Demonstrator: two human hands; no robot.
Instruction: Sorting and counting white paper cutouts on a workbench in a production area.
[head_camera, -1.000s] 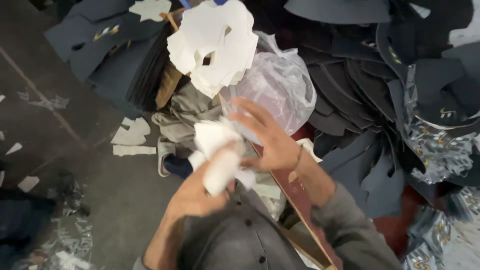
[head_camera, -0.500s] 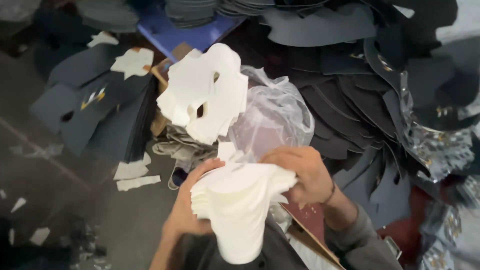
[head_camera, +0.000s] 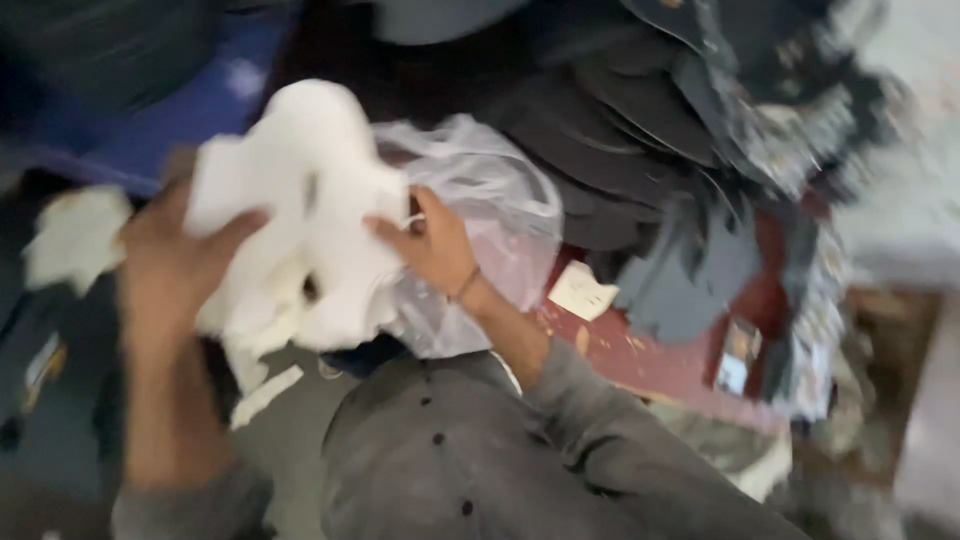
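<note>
Left hand: the left hand (head_camera: 175, 265) sits left of centre in the frame, fingers curled onto the near edge of the stack of white foam cut-outs (head_camera: 300, 230), thumb on top, so the loose sheets stay bunched rather than fanning out.
Right hand: the right hand (head_camera: 430, 240) comes in at centre, fingers pressed together flat against the stack's right side, squaring it from the other end; a thin band shows at the wrist.
White stack: upper left of centre, pinned between both hands, lifted clear of the lap; motion blur hides the edges.
Plastic bag: a clear plastic bag (head_camera: 490, 230) bulges just behind the right hand, touching the stack.
Dark pieces: dark cut fabric pieces (head_camera: 640, 150) are heaped at upper right, overlapping.
Red surface: a red board (head_camera: 650, 360) at right of centre carries a small pale paper slip (head_camera: 583, 290).
Shirt: a grey buttoned shirt (head_camera: 450, 450) fills the bottom.
</note>
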